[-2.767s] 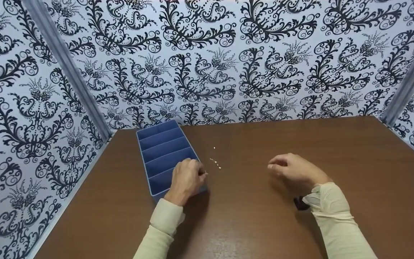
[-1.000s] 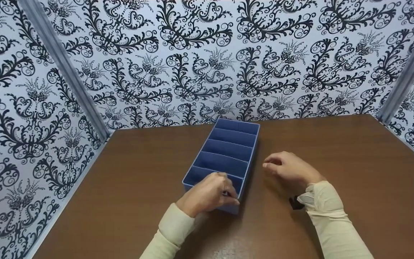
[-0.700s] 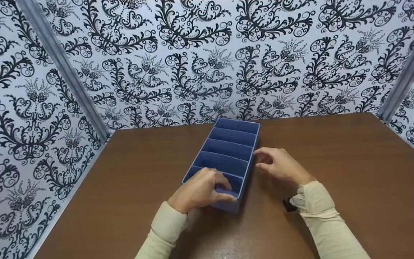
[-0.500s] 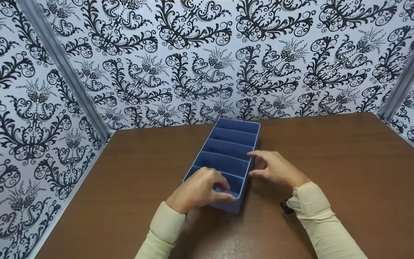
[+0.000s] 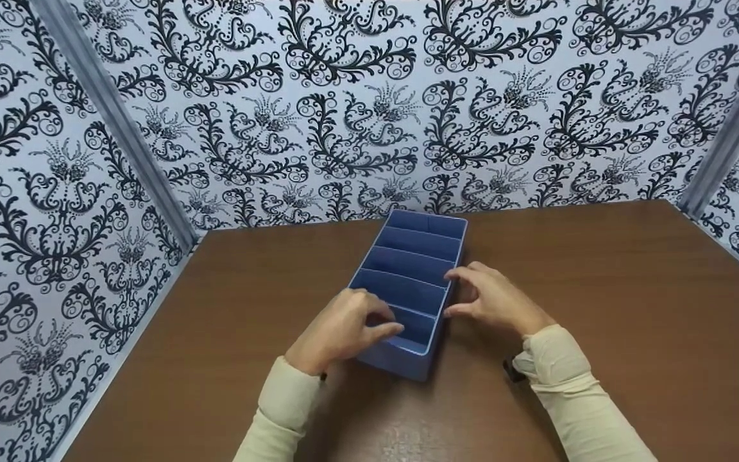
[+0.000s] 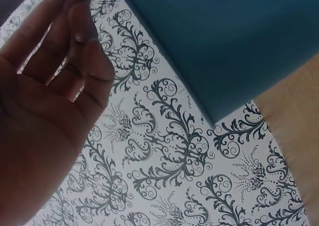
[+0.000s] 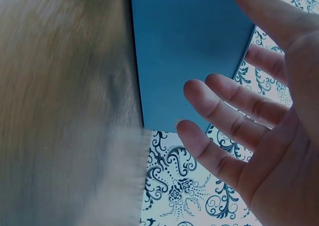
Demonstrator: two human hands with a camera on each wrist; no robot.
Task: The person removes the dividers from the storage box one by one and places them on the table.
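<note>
A long blue divided bin [image 5: 401, 362], its row of several compartments running away from me, stands on the brown table. My left hand [image 5: 340, 327] is over its near left corner, thumb apart from the loosely bent fingers. In the left wrist view a gap shows between that hand [image 6: 47, 111] and the bin's wall [image 6: 224, 42]. My right hand [image 5: 501, 305] is at the bin's right long side, thumb and fingers spread. Its loose fingers lie close along the bin's wall [image 7: 174, 52] in the right wrist view; contact is hard to tell. Neither hand grips anything.
The brown table [image 5: 235, 308] reaches back to a wall [image 5: 356, 115] with black scroll patterns on white. A similar patterned panel [image 5: 29, 256] flanks it on the left. The bin's far end is close to the back wall.
The bin has moved right from the table's left part, with my left hand on its near end. Then my left hand let go and drew left, while my right hand came to the bin's right side.
</note>
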